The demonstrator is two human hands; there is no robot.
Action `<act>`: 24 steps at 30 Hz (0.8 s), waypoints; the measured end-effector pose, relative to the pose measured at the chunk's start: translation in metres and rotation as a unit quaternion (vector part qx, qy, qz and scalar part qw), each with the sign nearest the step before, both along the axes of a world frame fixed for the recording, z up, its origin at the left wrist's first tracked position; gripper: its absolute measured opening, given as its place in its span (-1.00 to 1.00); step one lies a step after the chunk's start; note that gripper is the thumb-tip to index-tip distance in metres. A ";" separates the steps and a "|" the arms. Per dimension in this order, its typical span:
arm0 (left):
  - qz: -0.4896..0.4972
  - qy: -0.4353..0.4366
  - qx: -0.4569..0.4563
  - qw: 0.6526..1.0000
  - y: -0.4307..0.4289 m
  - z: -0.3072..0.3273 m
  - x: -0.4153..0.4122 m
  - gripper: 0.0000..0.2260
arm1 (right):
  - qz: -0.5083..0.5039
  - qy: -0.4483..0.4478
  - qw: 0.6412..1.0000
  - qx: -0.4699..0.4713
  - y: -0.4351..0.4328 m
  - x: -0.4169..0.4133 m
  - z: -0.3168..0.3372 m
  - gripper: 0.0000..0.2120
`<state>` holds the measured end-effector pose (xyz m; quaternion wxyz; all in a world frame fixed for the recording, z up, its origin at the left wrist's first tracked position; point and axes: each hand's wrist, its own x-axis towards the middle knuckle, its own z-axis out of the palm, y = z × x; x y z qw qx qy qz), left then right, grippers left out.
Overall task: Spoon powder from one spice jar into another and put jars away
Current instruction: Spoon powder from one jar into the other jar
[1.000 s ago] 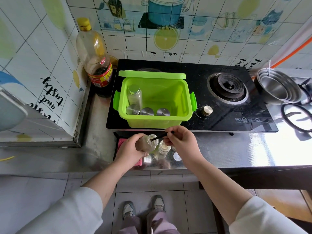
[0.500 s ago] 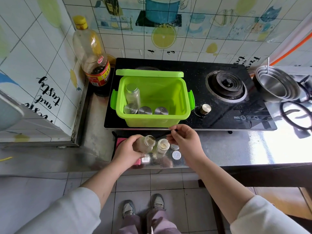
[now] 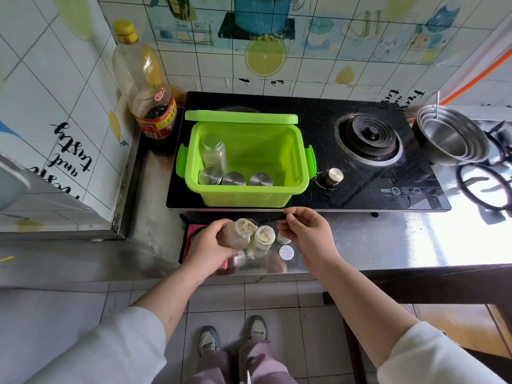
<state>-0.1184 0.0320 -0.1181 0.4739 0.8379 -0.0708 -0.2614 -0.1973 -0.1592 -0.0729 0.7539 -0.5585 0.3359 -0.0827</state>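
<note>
Right now the tilted jar [image 3: 237, 233] sits in the person's left hand [image 3: 208, 248], fingers wrapped around its glass body, its open mouth leaning toward the right and showing pale tan powder inside. Just to the right of that hand, touching the tilted jar's side, a second open jar [image 3: 263, 238] stands upright on the shiny counter [image 3: 374, 245] with a little of the same powder in it. The right hand [image 3: 306, 231] hovers a bit further right, thumb and forefinger pinched together on a thin dark spoon handle [image 3: 278, 215] that runs off toward the left hand; the spoon's bowl I cannot make out. Between the upright jar and the right hand's palm lie two round lids [image 3: 285, 246] on the counter. Under the left hand's wrist a pink cloth [image 3: 191, 237] peeks out. Beyond both hands, on the black stove [image 3: 360, 184], stands a green box [image 3: 249, 164] with its lid open, holding one tall capped jar and three silver caps near its front wall. Far off past the left hand, in the corner, stands a big sauce bottle [image 3: 146, 87]; far past the right hand rest stacked steel bowls [image 3: 448, 137].
</note>
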 end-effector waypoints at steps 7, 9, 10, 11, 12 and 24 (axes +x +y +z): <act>0.014 0.019 -0.025 0.999 -0.003 -0.005 -0.002 -0.44 | -0.029 0.000 0.999 0.039 -0.008 -0.005 -0.006 -0.86; 0.019 0.020 -0.025 0.999 -0.004 -0.006 -0.002 -0.45 | -0.038 0.000 0.998 0.050 -0.010 -0.007 -0.008 -0.86; 0.020 0.020 -0.022 0.999 -0.005 -0.006 -0.002 -0.45 | -0.044 0.000 0.997 0.057 -0.011 -0.008 -0.009 -0.87; 0.021 0.021 -0.021 0.999 -0.006 -0.007 -0.002 -0.45 | -0.051 0.000 0.997 0.061 -0.014 -0.009 -0.010 -0.87; 0.021 0.022 -0.020 0.999 -0.007 -0.007 -0.002 -0.45 | -0.057 0.001 0.996 0.063 -0.016 -0.010 -0.012 -0.88; 0.029 0.046 -0.003 0.999 -0.004 -0.018 -0.006 -0.46 | -0.079 0.066 0.995 0.011 -0.033 -0.023 -0.039 -0.89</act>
